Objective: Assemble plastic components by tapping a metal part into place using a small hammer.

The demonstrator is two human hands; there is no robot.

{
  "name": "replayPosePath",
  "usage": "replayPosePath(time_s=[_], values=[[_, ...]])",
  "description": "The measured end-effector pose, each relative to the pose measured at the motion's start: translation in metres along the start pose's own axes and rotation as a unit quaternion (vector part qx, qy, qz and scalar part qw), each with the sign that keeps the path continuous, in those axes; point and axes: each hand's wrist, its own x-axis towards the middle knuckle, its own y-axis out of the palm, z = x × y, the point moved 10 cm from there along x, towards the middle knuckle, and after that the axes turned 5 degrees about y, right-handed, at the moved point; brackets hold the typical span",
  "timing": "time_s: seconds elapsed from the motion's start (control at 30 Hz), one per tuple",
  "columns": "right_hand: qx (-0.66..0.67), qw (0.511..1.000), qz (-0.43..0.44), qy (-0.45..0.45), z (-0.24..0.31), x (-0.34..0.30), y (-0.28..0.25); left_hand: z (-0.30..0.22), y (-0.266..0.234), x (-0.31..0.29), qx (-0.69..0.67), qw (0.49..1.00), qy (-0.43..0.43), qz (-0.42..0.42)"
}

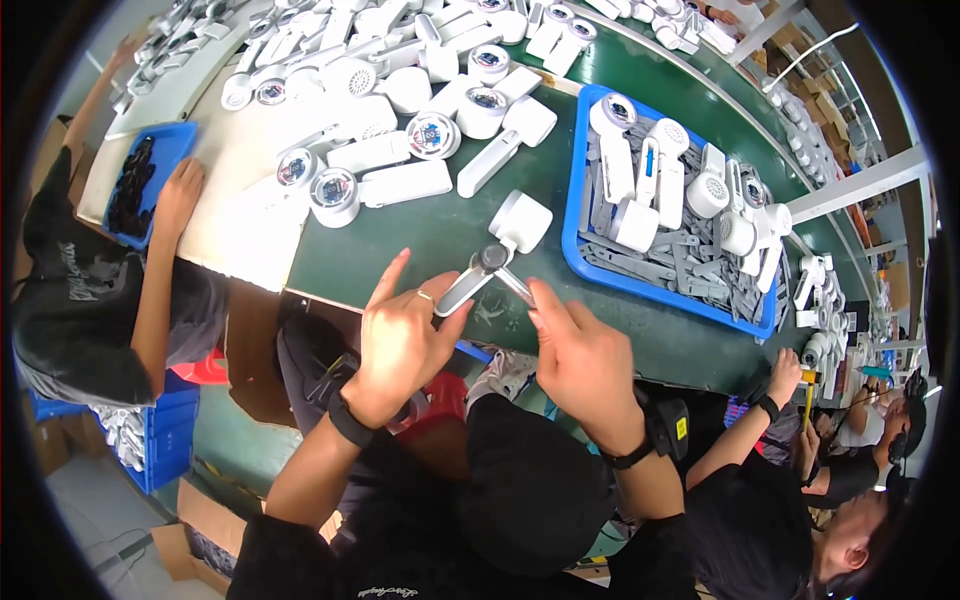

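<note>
Over the green tabletop, a white handheld unit with a round head (522, 221) and a dark round joint sits between my hands. Two narrow legs spread from the joint in a V. My left hand (405, 338) pinches the left leg, a white handle with a grey inset (460, 292), between thumb and fingers, its index finger raised. With thumb and index finger, my right hand (585, 362) grips the end of the right leg, a thin pale piece (516, 286). Whether that piece is part of the unit or separate, I cannot tell.
A blue tray (572, 215) at right holds grey strips (650, 265) and several white units. More white units (405, 180) are heaped beyond my hands. At left, a person's hand (180, 195) rests by a blue bin (184, 134) of black parts. Another person's hand (785, 378) is at right.
</note>
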Motion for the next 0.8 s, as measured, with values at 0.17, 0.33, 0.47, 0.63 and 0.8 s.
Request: replayPosePath(time_s=[0.17,0.33,0.47,0.63,0.8], values=[[0.030,0.999,-0.026,-0.014,0.010,0.001,-0.023,0.000,-0.005,-0.001,0.003,1.000,-0.016,-0.011],[0.037,0.999,-0.002,-0.019,0.008,-0.003,-0.011,-0.002,-0.005,0.000,0.019,1.000,-0.023,0.001],[0.035,0.999,0.014,-0.001,-0.004,-0.010,0.009,-0.006,-0.005,0.000,0.038,0.999,-0.019,-0.003],[0.224,0.974,-0.008,-0.021,-0.031,-0.023,-0.009,-0.028,-0.002,-0.017,0.048,0.993,0.094,-0.055],[0.156,0.977,-0.125,0.074,-0.094,-0.053,-0.022,-0.041,0.003,-0.027,0.133,0.983,0.110,-0.056]])
